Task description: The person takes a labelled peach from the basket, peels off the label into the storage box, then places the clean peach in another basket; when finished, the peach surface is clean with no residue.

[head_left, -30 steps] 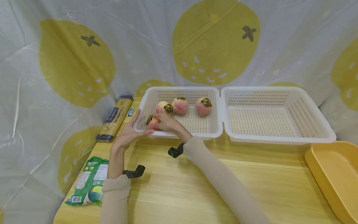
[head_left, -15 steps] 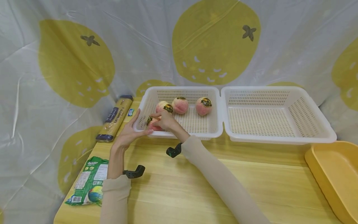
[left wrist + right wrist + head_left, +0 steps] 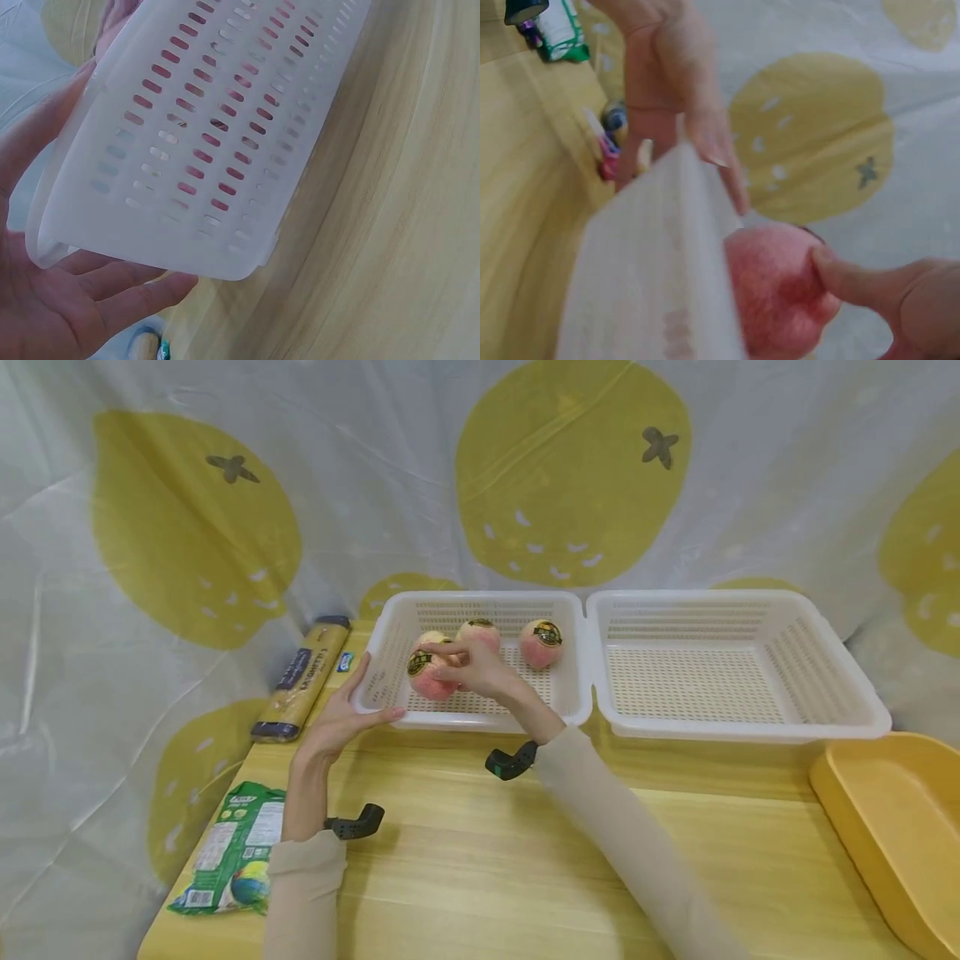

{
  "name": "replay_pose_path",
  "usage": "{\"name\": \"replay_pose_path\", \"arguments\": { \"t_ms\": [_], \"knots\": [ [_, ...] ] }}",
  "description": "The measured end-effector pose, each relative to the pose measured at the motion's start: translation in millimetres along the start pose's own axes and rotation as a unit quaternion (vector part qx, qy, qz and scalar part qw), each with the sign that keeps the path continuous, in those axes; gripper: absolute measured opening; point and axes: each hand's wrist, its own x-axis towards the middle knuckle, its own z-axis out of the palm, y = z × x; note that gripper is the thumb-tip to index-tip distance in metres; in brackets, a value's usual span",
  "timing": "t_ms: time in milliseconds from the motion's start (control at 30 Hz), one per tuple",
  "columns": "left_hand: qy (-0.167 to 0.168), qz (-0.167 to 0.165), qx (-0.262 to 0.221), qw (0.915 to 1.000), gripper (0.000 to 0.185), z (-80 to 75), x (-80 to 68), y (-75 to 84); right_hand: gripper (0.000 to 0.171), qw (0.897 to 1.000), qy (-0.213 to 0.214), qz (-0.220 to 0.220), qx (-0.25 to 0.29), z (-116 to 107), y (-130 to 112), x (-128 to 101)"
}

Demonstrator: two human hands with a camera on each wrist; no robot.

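In the head view my right hand (image 3: 486,673) pinches a pink peach (image 3: 432,686) with a black-and-gold sticker, over the left white basket (image 3: 480,722). The thumb presses the side of the held peach (image 3: 780,289) in the right wrist view. Behind it a second peach (image 3: 431,638) is partly hidden. Two more, a middle peach (image 3: 478,630) and a right peach (image 3: 541,644), lie in the same basket. My left hand (image 3: 336,724) spans that basket's near left corner, thumb along the front, fingers at the left side. The left wrist view shows fairly straight fingers (image 3: 142,296) against the corner.
A second white basket (image 3: 750,731) stands to the right, touching the first. An orange tray (image 3: 862,827) is at the right edge. On the left lie a spaghetti pack (image 3: 302,679), a small blue packet (image 3: 344,662) and a green bag (image 3: 240,847). A lemon-print curtain (image 3: 405,485) hangs behind.
My right hand has moved right and slightly up with the peach, away from the basket's near left corner. The left hand stays at the corner.
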Motion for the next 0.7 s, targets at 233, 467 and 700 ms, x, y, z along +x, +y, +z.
{"name": "replay_pose_path", "arguments": {
  "t_ms": [233,467,700],
  "knots": [
    [0.009,-0.005,0.007,0.9999,0.116,-0.8,-0.2,1.7,0.047,0.998,-0.018,-0.031,0.05,-53,-17,-60],
    [0.001,-0.006,-0.003,1.0,0.117,-2.6,3.7,0.8,0.05,0.997,0.003,-0.006,0.078,-86,-14,-137],
    [0.001,-0.012,0.0,0.9999,0.118,-1.2,4.8,1.2,0.051,0.998,0.004,0.001,0.064,-84,23,-206]
  ]
}}
